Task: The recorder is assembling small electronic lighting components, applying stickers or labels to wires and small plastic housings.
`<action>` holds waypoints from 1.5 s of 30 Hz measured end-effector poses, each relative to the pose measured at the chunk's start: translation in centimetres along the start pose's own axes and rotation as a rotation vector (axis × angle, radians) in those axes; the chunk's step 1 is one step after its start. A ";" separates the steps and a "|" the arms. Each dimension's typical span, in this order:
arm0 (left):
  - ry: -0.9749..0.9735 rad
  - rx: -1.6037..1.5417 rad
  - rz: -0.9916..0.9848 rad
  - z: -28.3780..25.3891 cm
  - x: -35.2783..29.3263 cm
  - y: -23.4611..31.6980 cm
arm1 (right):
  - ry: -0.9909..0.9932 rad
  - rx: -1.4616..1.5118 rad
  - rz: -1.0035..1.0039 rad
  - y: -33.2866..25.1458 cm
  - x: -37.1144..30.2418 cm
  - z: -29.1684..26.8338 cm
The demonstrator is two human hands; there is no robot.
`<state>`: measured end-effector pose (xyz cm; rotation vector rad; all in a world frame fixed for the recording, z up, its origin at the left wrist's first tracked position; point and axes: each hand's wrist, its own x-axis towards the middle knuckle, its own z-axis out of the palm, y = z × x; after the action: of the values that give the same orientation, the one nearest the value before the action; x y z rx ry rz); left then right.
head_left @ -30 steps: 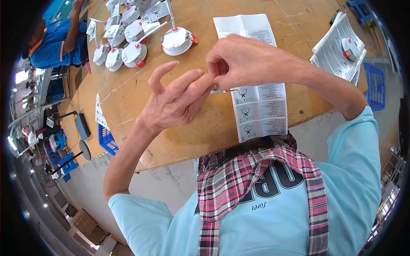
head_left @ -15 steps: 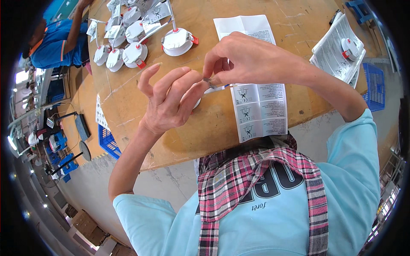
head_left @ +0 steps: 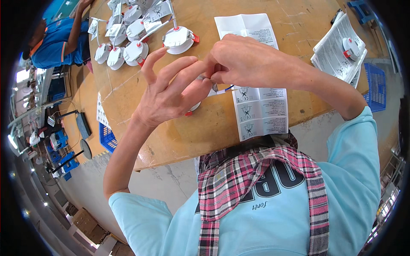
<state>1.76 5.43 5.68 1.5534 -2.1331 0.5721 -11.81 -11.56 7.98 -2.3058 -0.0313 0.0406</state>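
Head view: the left hand (head_left: 171, 91) and right hand (head_left: 254, 59) meet at the fingertips above the surface (head_left: 205, 134).
The left hand pinches a small grey piece (head_left: 215, 87), its outer fingers spread; the right is curled nearly closed against it, though I cannot tell what it grips. Thin wires (head_left: 229, 88) show beside the piece. A white round lamp (head_left: 196, 107) sits mostly hidden behind the left hand; an unfolded leaflet (head_left: 262, 114) lies partly beneath the right.
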 end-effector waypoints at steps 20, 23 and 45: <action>-0.138 0.010 0.070 -1.5 -0.8 0.1 | -0.045 0.079 0.126 -0.9 0.2 -0.1; -0.045 0.030 0.056 -1.1 -1.0 0.1 | -0.097 0.166 0.116 -0.5 0.5 -0.3; -0.059 0.084 -0.010 -1.8 -1.4 0.9 | -0.042 0.163 0.162 -0.5 0.1 0.4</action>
<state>1.47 7.80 6.24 1.6438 -2.1691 0.6266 -11.78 -10.94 8.06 -2.1396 0.1323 0.1687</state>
